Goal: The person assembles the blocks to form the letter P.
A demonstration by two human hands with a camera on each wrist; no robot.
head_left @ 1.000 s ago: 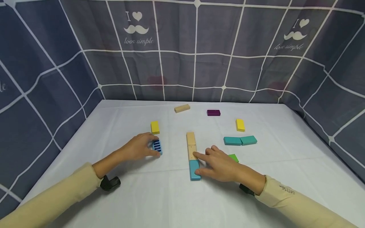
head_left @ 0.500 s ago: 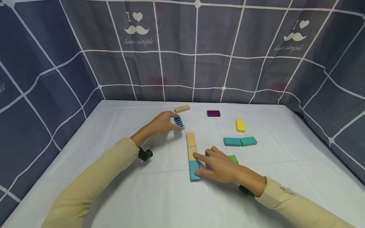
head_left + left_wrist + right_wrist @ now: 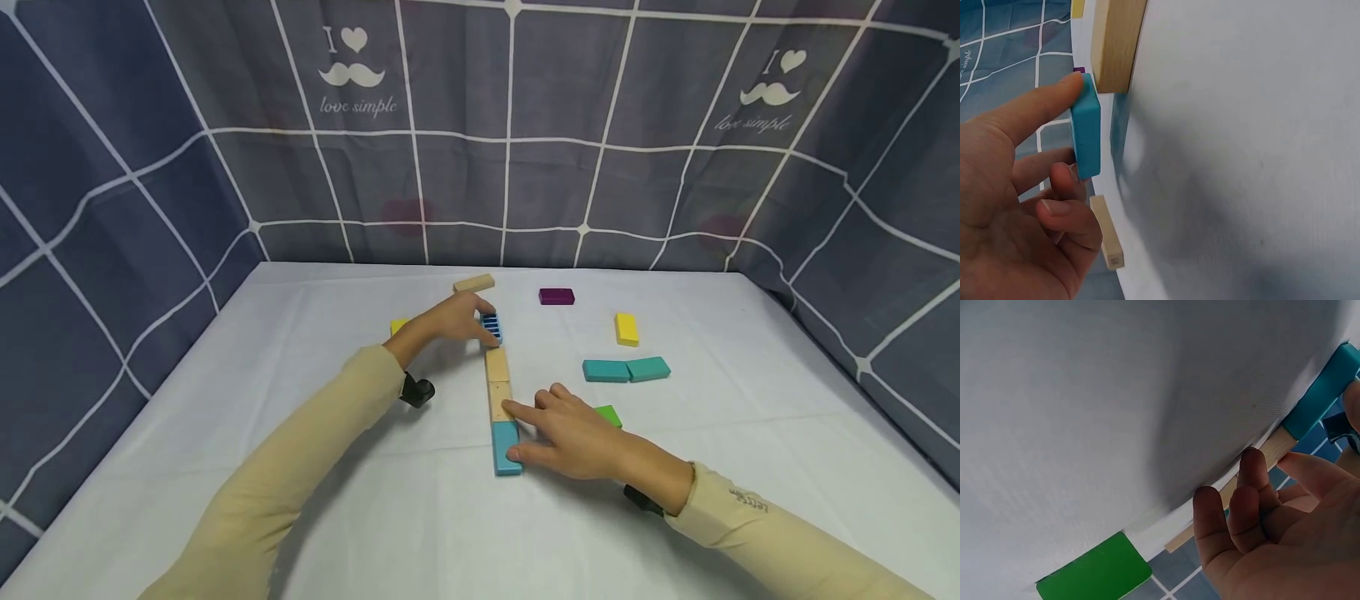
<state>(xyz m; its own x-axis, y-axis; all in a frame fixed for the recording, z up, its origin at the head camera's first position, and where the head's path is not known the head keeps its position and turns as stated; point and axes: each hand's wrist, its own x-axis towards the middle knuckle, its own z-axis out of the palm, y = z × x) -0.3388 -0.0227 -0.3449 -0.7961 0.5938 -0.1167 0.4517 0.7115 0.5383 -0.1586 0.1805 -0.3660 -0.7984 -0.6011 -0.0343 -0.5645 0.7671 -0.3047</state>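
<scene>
My left hand (image 3: 453, 318) pinches a blue block (image 3: 492, 326) with dark stripes on its top face, thumb on one end and fingers on the other. In the left wrist view that blue block (image 3: 1088, 134) appears just off the cloth, near the end of a wooden block (image 3: 1116, 47). A straight row runs toward me: a far wooden block (image 3: 497, 365), a near wooden block (image 3: 498, 398) and a teal block (image 3: 505, 452). My right hand (image 3: 577, 433) touches the near wooden block with its index finger and the teal block with its thumb.
A green block (image 3: 609, 415) lies partly behind my right hand. Two teal blocks (image 3: 606, 371) touch end to end at right, below a yellow block (image 3: 627, 329). Farther back are a purple block (image 3: 557, 297) and a wooden block (image 3: 473, 283). Another yellow block (image 3: 397, 326) is mostly covered by my left arm.
My left hand has carried the striped blue block from the left, away and rightward to the far end of the row. The right hand stays in place.
</scene>
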